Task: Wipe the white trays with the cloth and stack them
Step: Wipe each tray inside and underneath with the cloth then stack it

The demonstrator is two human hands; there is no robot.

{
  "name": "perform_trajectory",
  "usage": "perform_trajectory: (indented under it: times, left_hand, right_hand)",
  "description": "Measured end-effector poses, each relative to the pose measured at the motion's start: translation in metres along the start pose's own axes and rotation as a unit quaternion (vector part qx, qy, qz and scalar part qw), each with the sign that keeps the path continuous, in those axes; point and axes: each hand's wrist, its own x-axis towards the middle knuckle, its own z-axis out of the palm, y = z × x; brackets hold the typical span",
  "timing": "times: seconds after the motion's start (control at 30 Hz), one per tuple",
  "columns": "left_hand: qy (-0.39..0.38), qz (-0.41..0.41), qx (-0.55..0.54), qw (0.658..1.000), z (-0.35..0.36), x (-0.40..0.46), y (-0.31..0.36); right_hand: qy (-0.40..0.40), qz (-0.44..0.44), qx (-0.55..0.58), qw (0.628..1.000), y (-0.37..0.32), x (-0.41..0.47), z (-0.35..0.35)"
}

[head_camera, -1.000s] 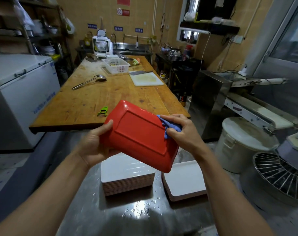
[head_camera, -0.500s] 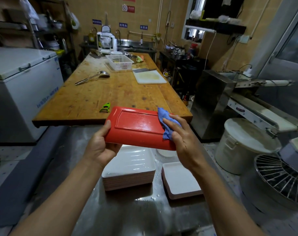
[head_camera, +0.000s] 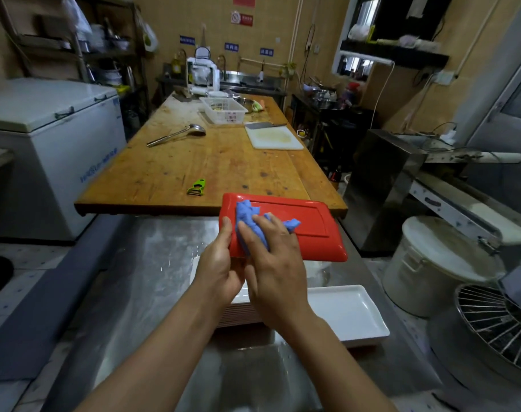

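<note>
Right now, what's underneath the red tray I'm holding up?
Under the red tray sits a stack of trays on the metal counter, mostly hidden by the left hand and right hand. A single white tray lies beside it.

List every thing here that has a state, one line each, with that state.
Red tray: held off the counter, underside up, being wiped.
Blue cloth: bunched, pressed on the tray.
Left hand: grips the tray's left edge.
Right hand: presses the cloth down.
Tray stack: stacked, partly hidden.
Single white tray: face up on the steel counter.
Chest freezer: lid closed.
</note>
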Motion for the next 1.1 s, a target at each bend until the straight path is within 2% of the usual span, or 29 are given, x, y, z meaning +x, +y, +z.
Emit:
perform_trajectory:
  times: [0.17,0.3,0.4,0.5,0.6,0.7,0.83,0.97,1.1]
  left_hand:
    - [-0.014,0.047,0.029,0.998,-0.013,-0.003,-0.001]
    - [-0.004,0.063,0.032,0.997,-0.02,-0.007,-0.001]
    - [0.016,0.072,0.02,0.997,-0.026,-0.007,0.003]
    - [0.038,0.074,0.027,0.996,-0.032,-0.008,0.004]
    - [0.047,0.058,0.026,0.997,-0.033,-0.009,-0.002]
    - [0.057,0.04,0.008,0.998,-0.032,-0.01,-0.008]
    - [0.072,0.031,-0.021,0.997,-0.031,-0.009,-0.012]
    - [0.08,0.026,-0.028,0.996,-0.033,-0.006,-0.013]
    - [0.071,0.032,0.011,0.997,-0.035,-0.003,-0.015]
  right_hand:
    - [-0.082,0.021,0.016,0.996,-0.002,0.021,0.002]
    - [-0.107,0.036,-0.03,0.993,0.013,0.036,-0.003]
    - [-0.119,0.078,-0.055,0.988,0.035,0.032,-0.009]
    - [-0.104,0.131,-0.047,0.985,0.058,0.02,-0.013]
    - [-0.029,0.166,0.031,0.985,0.067,0.008,-0.011]
    - [0.036,0.238,0.12,0.963,0.073,0.0,-0.007]
    - [0.102,0.292,0.097,0.946,0.08,-0.009,-0.011]
    - [0.085,0.318,0.102,0.939,0.09,-0.022,-0.015]
    - [0.075,0.347,0.099,0.929,0.106,-0.033,-0.018]
